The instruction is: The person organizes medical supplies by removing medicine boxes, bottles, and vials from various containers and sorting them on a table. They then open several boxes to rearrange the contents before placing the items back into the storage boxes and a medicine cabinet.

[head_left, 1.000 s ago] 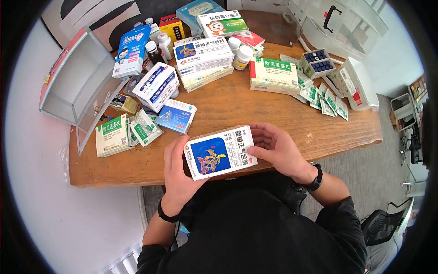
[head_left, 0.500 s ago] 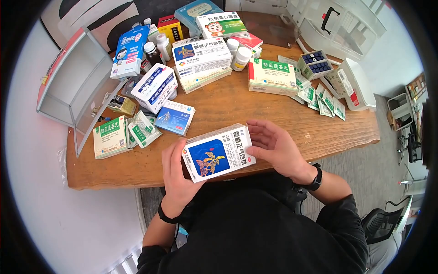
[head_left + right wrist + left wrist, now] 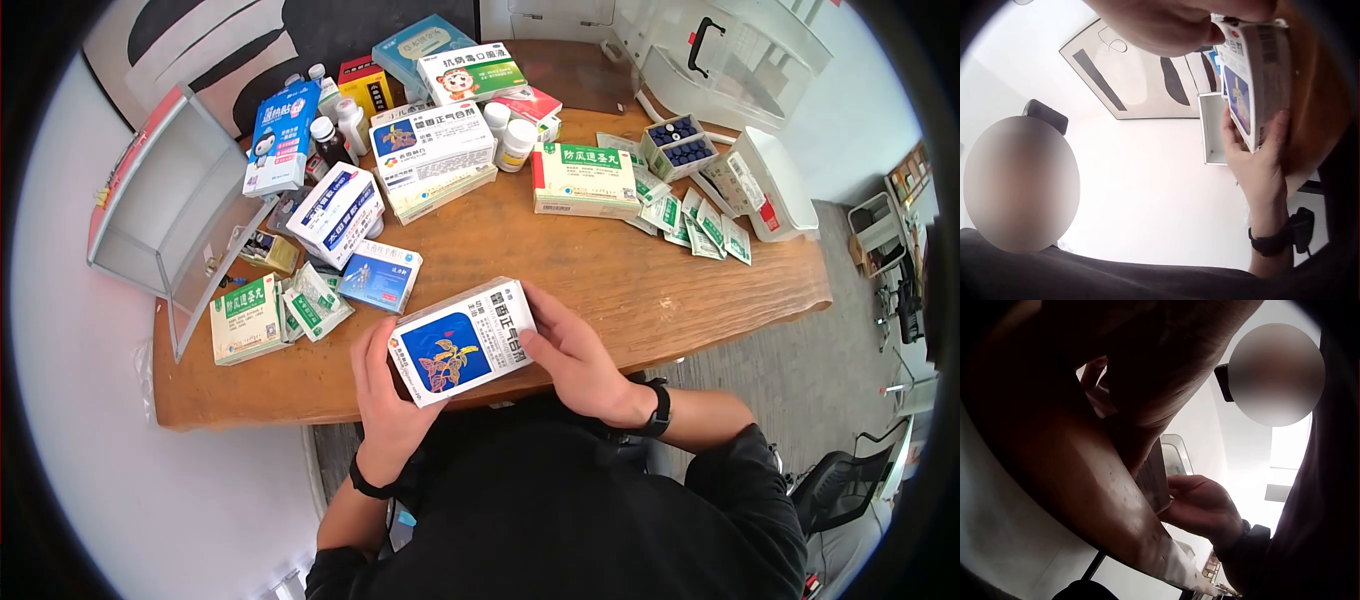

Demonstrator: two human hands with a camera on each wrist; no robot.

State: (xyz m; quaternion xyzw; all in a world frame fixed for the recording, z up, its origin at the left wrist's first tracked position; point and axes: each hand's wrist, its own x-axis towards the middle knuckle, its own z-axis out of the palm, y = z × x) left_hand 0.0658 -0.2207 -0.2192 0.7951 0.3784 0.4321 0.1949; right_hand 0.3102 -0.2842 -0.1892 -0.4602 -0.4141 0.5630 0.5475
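Both hands hold a white medicine box (image 3: pixel 505 335) with a blue panel showing a plant, close over the table's front edge. My left hand (image 3: pixel 390 405) grips its left end, the thumb along the lower edge. My right hand (image 3: pixel 580 365) holds the right end, thumb on the printed face and fingers behind, partly hidden. The box is tilted, so its face and long upper side show. In the right wrist view, the left hand (image 3: pixel 1263 169) clasps the box (image 3: pixel 1269 69) between thumb and fingers. Dark shadow covers much of the left wrist view.
Beyond the hands, the wooden table (image 3: pixel 480 240) bears a blue box (image 3: pixel 380 277), green-and-cream boxes (image 3: pixel 584 180) and green sachets (image 3: pixel 318 305). Stacked boxes (image 3: pixel 435 150) and white bottles (image 3: pixel 516 145) stand farther back. A clear-fronted case (image 3: pixel 175 210) is at left, a white bin (image 3: pixel 780 190) at right.
The right hand has come left and now wraps closer round the box's right end. The box has tipped, showing more of its upper side. The head view has shifted slightly.
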